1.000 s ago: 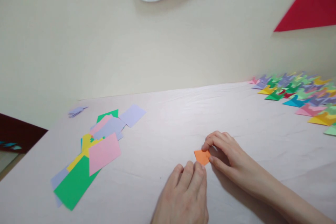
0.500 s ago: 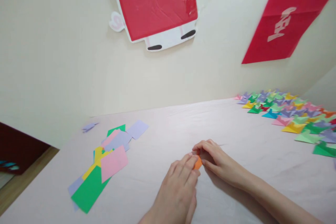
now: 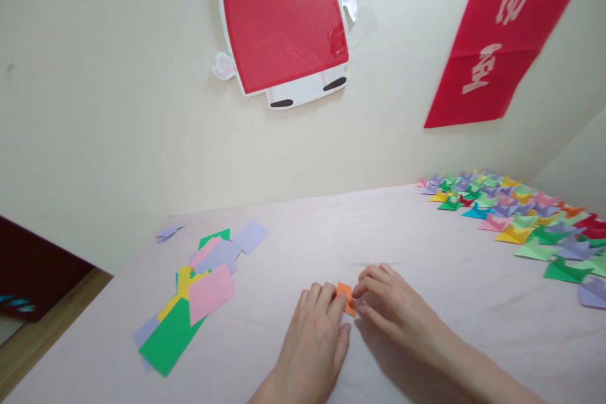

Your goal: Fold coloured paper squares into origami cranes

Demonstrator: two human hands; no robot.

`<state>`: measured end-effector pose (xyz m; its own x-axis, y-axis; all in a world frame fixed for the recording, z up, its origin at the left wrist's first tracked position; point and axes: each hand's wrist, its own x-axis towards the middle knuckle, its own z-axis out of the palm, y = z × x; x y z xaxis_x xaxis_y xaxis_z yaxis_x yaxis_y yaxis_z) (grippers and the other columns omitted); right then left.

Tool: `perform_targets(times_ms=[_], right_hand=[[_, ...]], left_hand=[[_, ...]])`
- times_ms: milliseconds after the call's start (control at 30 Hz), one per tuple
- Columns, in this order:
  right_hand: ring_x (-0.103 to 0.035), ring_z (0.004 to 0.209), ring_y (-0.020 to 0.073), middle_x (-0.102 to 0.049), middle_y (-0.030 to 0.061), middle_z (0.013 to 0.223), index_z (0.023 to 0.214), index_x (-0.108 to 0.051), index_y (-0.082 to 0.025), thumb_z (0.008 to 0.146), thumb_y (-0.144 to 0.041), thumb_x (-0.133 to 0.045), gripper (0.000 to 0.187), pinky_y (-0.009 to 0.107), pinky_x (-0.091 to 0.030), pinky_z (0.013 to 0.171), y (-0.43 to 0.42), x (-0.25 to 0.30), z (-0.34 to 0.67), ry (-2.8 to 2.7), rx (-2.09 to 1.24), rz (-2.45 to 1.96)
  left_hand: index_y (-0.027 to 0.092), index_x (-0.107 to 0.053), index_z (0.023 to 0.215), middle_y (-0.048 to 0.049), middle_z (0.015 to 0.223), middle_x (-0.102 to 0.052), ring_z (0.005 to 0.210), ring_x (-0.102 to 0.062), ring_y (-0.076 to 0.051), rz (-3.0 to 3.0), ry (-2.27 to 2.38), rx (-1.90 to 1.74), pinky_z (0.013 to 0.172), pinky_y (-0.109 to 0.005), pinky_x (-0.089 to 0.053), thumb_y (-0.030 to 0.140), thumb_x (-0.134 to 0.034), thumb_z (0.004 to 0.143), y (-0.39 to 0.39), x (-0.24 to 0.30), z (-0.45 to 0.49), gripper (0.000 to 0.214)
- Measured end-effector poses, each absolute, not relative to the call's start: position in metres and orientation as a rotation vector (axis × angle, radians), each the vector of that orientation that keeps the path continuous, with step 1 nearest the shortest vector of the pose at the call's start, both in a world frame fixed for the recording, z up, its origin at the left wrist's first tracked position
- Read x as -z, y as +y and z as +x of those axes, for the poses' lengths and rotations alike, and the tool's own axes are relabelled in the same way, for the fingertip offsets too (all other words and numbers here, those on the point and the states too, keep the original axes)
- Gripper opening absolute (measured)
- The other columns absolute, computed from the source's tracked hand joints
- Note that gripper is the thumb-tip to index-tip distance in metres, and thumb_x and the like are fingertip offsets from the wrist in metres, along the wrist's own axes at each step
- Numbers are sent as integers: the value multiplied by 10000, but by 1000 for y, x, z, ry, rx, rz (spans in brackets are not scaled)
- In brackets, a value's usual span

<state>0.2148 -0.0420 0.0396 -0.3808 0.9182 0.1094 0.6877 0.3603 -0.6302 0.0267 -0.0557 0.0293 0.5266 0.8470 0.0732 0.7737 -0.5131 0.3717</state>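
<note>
A small folded piece of orange paper (image 3: 346, 298) lies on the pale tablecloth (image 3: 426, 252) in front of me. My left hand (image 3: 315, 341) rests palm down with its fingertips pressing the paper's left edge. My right hand (image 3: 392, 306) comes in from the right, its fingers curled and pinching the paper's right side. Most of the orange piece is hidden between the two hands.
A loose heap of flat coloured paper sheets (image 3: 199, 290) lies to the left, with one small lilac folded piece (image 3: 169, 232) behind it. Several folded paper shapes (image 3: 521, 218) cover the far right. Red decorations hang on the wall.
The view has tilted upward, bringing the wall decorations into sight. Both hands have shifted slightly left and closed in on the orange paper, which now shows less.
</note>
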Motion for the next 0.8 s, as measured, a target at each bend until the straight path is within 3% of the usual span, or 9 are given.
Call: perform_targets(times_ms=[200,333,500,667,800], right_hand=[[-531,930,219,-642,57,979,888,-650,-208,823,-53,-533,205,379,-445,843,-46,-23,202,-2151,-630,-1390],[-547,940,204,-665,42,971,918,-686,-230,869,-46,-519,253,351,-452,846,-35,-18,198,-2161,-643,-1254],[-545,904,192,-656,24,914,812,-682,-217,820,8,-558,257,323,-455,808,-25,-14,195,-2176,-592,-1258],[-544,880,195,-652,29,891,815,-696,-224,857,-34,-543,248,328,-455,788,-29,-12,199,-2189,-616,-1267],[-537,871,204,-649,38,882,848,-708,-234,885,-91,-523,237,345,-452,789,-32,-15,201,-2180,-699,-1310]], left_hand=[[201,-515,1111,-86,1323,-506,1228,-427,-255,2449,1139,-569,1051,-436,-343,69,-578,816,-45,-27,17,329],[223,-528,998,-33,1165,-581,1090,-506,-217,2375,1119,-568,952,-373,-406,60,-612,802,-41,-29,9,268],[204,-545,950,-40,1092,-587,1015,-511,-226,2434,1203,-609,873,-373,-421,100,-627,841,-42,-26,7,171],[190,-571,835,-22,936,-619,895,-535,-205,2438,1210,-577,808,-354,-423,121,-574,912,-37,-26,7,103],[197,-593,884,-7,956,-627,910,-549,-189,2323,1125,-562,822,-323,-438,112,-687,838,-31,-29,1,135]])
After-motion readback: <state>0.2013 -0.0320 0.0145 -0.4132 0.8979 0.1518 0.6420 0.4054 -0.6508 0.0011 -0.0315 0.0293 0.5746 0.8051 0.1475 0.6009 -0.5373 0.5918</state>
